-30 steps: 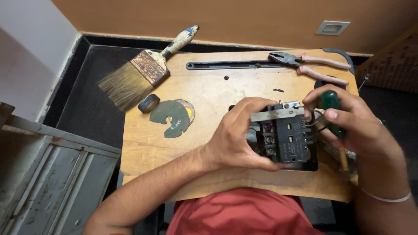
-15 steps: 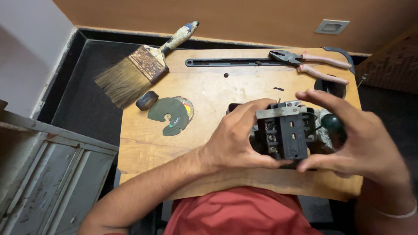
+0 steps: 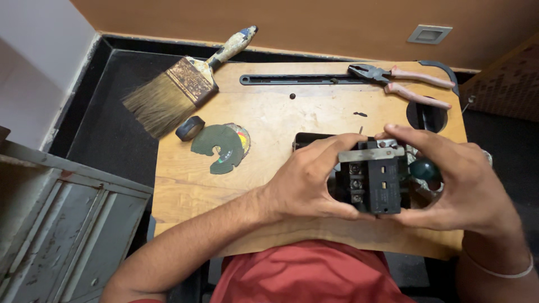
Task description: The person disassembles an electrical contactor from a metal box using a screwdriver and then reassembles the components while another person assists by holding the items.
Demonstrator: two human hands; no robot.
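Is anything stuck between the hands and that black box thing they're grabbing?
Nothing visible is. The left hand and the right hand both grip the black electrical block directly, fingers on its sides. A green-handled tool sits tucked inside the right hand, beside the block, not between fingers and block.

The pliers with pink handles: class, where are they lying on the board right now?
In the head view, the pliers lie at the far right corner of the wooden board, at the right end of a long black slotted bar, beyond the right hand.
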